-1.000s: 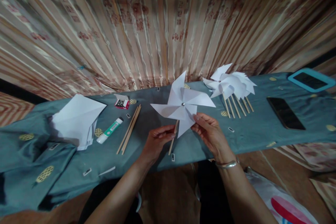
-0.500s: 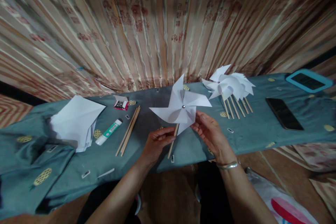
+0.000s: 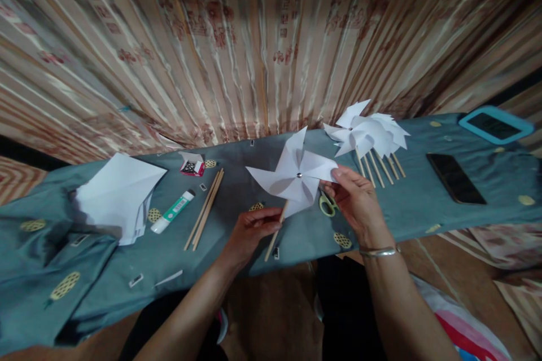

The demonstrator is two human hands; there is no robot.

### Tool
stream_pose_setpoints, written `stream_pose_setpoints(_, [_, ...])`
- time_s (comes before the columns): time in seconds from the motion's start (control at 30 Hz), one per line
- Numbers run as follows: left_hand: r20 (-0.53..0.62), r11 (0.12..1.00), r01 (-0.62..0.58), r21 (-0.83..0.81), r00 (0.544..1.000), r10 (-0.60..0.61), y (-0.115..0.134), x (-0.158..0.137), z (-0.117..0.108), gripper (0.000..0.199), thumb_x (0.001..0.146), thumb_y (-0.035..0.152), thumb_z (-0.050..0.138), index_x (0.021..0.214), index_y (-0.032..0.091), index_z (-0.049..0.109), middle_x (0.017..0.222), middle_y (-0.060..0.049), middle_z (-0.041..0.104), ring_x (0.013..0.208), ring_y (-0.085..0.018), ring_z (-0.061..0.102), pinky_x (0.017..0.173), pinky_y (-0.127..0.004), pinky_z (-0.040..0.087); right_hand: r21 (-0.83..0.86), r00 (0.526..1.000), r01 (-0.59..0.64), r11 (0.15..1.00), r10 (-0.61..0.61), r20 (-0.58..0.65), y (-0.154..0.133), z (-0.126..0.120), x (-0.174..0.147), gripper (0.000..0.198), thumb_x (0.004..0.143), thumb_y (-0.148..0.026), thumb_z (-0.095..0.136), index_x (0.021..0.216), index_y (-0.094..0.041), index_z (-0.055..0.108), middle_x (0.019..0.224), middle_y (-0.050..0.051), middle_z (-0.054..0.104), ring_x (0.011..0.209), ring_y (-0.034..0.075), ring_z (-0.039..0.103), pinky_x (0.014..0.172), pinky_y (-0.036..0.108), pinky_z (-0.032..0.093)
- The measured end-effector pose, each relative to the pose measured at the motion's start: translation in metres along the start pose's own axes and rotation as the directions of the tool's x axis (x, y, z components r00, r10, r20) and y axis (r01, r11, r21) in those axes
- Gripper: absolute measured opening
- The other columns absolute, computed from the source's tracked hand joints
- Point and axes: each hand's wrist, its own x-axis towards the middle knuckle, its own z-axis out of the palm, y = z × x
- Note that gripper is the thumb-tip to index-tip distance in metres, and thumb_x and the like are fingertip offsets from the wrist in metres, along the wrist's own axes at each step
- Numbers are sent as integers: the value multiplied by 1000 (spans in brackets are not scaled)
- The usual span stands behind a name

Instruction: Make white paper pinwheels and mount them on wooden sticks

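A white paper pinwheel [image 3: 292,177] with a silver pin at its centre is held up over the table, its wooden stick slanting down to the left. My left hand [image 3: 253,232] pinches that stick just below the blades. Thumb and fingers of my right hand [image 3: 354,197] close on the tip of the right blade. Under the right hand, green-handled scissors [image 3: 327,205] lie partly hidden behind the pinwheel and fingers. To the left rest several bare wooden sticks [image 3: 205,211].
Stacked white paper [image 3: 118,194], a glue stick [image 3: 173,212] and an open red box of pins [image 3: 192,164] lie at left. Several finished pinwheels [image 3: 368,132] overlap at back right, near a black phone [image 3: 455,178] and a blue-framed device [image 3: 496,124]. A patterned curtain [image 3: 254,56] hangs behind.
My right hand has moved right and up from the lower blade to the right blade's tip. The pinwheel has turned slightly, and the scissors have come into sight.
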Motion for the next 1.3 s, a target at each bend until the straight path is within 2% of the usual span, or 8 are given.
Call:
stream_pose_setpoints(0.17, [2, 1000, 3, -1, 1000, -3, -1, 1, 0, 34, 49, 21, 88, 82, 19, 81, 77, -3, 75, 71, -13, 62, 73, -25, 45, -9, 1000, -13, 1000, 13, 0, -3, -2, 0, 32, 47, -32, 94, 70, -22, 75, 59, -3, 72, 51, 9, 67, 43, 13, 52])
stream_pose_setpoints(0.3, [24, 1000, -11, -8, 1000, 12, 0, -1, -1, 33, 51, 22, 87, 83, 19, 81, 76, -3, 74, 70, -13, 60, 73, -25, 45, 34, 1000, -4, 999, 3, 19, -4, -8, 2, 39, 52, -39, 93, 83, -22, 76, 67, -1, 75, 58, 10, 70, 52, 15, 56])
stream_pose_setpoints(0.47, [46, 998, -9, -70, 999, 12, 6, -2, 0, 31, 52, 23, 87, 82, 19, 81, 76, -2, 73, 69, -12, 59, 75, -26, 45, 47, 981, -48, 998, 39, 189, 8, -6, -7, 36, 61, -52, 86, 83, -25, 76, 85, 1, 79, 78, 12, 72, 66, 18, 58])
stream_pose_setpoints(0.53, [30, 997, -7, -77, 1000, 10, 7, -3, 0, 32, 51, 23, 87, 82, 18, 81, 76, -3, 73, 69, -12, 59, 75, -26, 46, -33, 963, -112, 993, 117, 245, 14, -2, -12, 36, 60, -48, 88, 85, -25, 77, 85, 1, 78, 72, 10, 70, 64, 16, 57])
stream_pose_setpoints(0.63, [6, 997, -13, -72, 1000, 13, 7, -2, 0, 34, 50, 22, 88, 83, 17, 81, 76, -4, 74, 70, -13, 60, 76, -26, 46, -108, 952, -183, 977, 204, 229, 18, 4, -19, 33, 54, -39, 92, 80, -23, 78, 72, -3, 75, 54, 5, 61, 54, 12, 53])
stream_pose_setpoints(0.77, [-7, 998, -31, -53, 1000, 30, 4, 0, -2, 36, 51, 23, 88, 86, 17, 80, 81, -5, 76, 75, -15, 64, 79, -27, 48, -82, 952, -237, 968, 248, 181, 19, 6, -21, 33, 49, -37, 93, 72, -20, 77, 61, -4, 70, 46, 3, 57, 48, 11, 52])
stream_pose_setpoints(1.17, [-48, 989, -79, -123, 996, 73, -8, 0, 5, 38, 52, 27, 89, 88, 18, 79, 86, -5, 75, 67, -18, 69, 71, -33, 56, -59, 938, -247, 967, 254, 237, 24, 11, -24, 30, 54, -35, 92, 73, -19, 77, 63, -4, 70, 50, 6, 61, 53, 14, 59])
stream_pose_setpoints(1.3, [-52, 993, -85, -85, 995, 81, -10, -2, 9, 41, 55, 32, 88, 93, 17, 78, 76, -4, 72, 63, -15, 67, 63, -29, 57, -66, 951, -229, 971, 238, 198, 29, 13, -26, 31, 52, -37, 93, 73, -20, 77, 66, -3, 71, 51, 6, 60, 52, 15, 59])
